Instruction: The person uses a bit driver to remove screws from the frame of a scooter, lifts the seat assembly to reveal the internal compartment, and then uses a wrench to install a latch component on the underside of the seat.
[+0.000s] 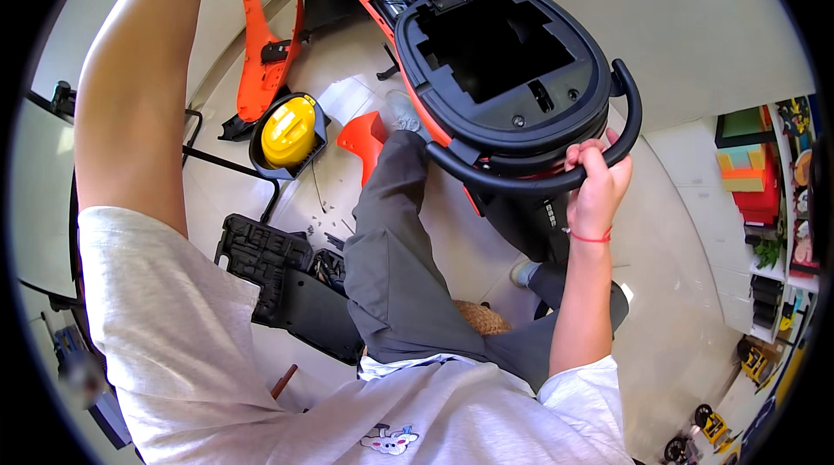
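The person's right hand (599, 174) is curled around a curved black tubular grab rail (632, 111), near its right-hand bend, with the fingers hooked over to the inner side; the left arm (135, 109) stretches up and out past the upper left edge, so the left hand is out of sight, and what it holds, if anything, cannot be told; the two hands are at any rate well apart.

The rail wraps the near end of an orange-and-black scooter-like body (526, 217), which lies ahead of the person, up and right of centre; above the rail sits a rounded dark-grey plastic rim (491, 122) around a black opening with a jagged outline, whose inside cannot be made out.

For a sound hold, the palm should bear squarely on the tube, with the wrist straight and the pressure even; the fingertips are best kept out of the gap between rail and rim, where a shift of the body could pinch them.

Footing deserves care as well; small loose pieces (328, 224) lie on the pale glossy floor (660, 352) near an open black plastic tool case (317, 313), and a curved orange plastic piece (365, 142) lies just beside the left leg (391, 230), easily knocked.
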The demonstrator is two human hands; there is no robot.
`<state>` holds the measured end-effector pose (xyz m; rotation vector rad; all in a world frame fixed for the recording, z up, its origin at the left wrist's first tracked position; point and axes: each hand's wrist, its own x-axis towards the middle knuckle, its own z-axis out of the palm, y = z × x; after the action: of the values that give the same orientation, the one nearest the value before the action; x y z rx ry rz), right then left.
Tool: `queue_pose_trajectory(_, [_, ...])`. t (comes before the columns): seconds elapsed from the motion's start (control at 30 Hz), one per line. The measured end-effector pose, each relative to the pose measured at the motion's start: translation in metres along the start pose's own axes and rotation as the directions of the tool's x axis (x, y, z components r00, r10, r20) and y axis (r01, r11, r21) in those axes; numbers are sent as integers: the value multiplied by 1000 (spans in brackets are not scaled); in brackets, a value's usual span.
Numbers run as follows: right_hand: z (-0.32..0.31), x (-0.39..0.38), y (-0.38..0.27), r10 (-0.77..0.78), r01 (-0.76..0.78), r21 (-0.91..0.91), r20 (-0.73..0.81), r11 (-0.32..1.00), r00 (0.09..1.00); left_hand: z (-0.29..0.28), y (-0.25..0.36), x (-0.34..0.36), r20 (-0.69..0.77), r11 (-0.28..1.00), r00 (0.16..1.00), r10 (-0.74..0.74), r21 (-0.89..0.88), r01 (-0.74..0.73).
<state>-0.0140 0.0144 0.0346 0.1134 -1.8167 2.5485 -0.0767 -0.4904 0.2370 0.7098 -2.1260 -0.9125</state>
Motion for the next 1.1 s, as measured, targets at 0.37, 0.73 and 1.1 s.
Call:
queue_pose_trajectory(0.37, [-1,-4,-6,1,-1,19,7,1000,1000,12,6,-16,-4,999,1000,-31,-12,31])
queue_pose_trajectory(0.73, [8,-5,-24,37,-37,-11,-29,999,999,25,-43,19,140,978,978,-156,160,134])
queue_pose_trajectory(1.1, [19,-10,-32,43,-55,-138,-89,989,995,52,-63,34,136,989,980,-148,40,144])
